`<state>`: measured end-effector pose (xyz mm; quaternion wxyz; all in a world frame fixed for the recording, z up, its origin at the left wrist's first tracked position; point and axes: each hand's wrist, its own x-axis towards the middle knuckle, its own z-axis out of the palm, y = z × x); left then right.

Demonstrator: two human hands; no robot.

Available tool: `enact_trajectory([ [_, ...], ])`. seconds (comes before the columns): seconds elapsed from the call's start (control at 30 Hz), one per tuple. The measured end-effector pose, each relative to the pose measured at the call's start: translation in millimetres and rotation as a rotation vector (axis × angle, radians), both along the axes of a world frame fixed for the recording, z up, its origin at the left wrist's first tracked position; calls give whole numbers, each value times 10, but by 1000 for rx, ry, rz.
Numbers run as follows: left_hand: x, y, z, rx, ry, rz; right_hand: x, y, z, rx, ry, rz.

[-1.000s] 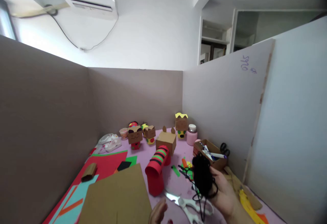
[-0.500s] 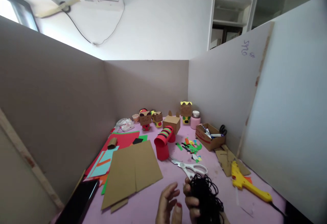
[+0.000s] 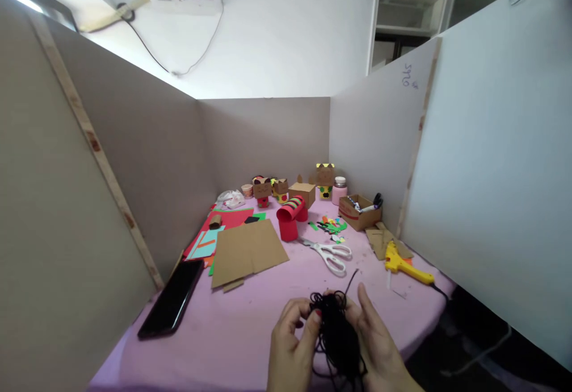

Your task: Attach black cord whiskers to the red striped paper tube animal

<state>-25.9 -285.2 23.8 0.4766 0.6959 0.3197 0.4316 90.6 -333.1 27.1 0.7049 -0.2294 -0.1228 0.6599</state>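
Observation:
A tangled bundle of black yarn (image 3: 334, 329) hangs between both hands at the near edge of the pink table (image 3: 232, 326). My left hand (image 3: 291, 344) pinches its strands from the left side. On the right, my right hand (image 3: 374, 338) cups the bundle, fingers spread along it. One loose strand sticks up toward the white scissors (image 3: 331, 253), which lie on the table just beyond the hands.
A black phone (image 3: 172, 305) lies near left. Brown cardboard sheets (image 3: 248, 249), coloured paper (image 3: 210, 237), a red paper tube figure (image 3: 290, 219) and small cardboard figures (image 3: 304, 189) stand farther back. A cardboard box of pens (image 3: 360, 212) and a yellow glue gun (image 3: 404, 264) lie right. Partition walls surround the table.
The view has pulled back from the table. My right hand carried the black yarn from near the box back to the near edge, and my left hand came up and took hold of it.

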Motion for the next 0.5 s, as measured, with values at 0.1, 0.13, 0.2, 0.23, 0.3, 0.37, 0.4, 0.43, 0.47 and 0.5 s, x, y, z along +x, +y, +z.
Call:
enact_trajectory([
  [0.1, -92, -53, 18, -166, -141, -46, -69, -201, 29, 16, -176, -76],
  [0.13, -111, -66, 6, -220, -199, -62, -84, -243, 19, 11, -257, -116],
  [0.2, -132, -80, -38, -342, -307, -101, -99, -291, -9, 7, -378, -201],
  [0.23, -136, -81, -67, -416, -363, -113, -99, -299, -23, 9, -418, -222],
  [0.3, -134, -68, -125, -586, -469, -95, -83, -292, -50, -10, -496, -243],
  [0.37, -124, -42, -177, -744, -528, -59, -60, -265, -79, -40, -559, -241],
  [0.4, -117, -29, -197, -800, -536, -49, -51, -248, -95, -46, -571, -229],
  [0.43, -108, -18, -214, -838, -535, -54, -47, -230, -111, -43, -572, -216],
  [0.47, -99, -11, -227, -861, -536, -66, -46, -213, -127, -34, -562, -205],
  [0.5, -90, -9, -236, -867, -540, -72, -49, -198, -142, -22, -548, -197],
])
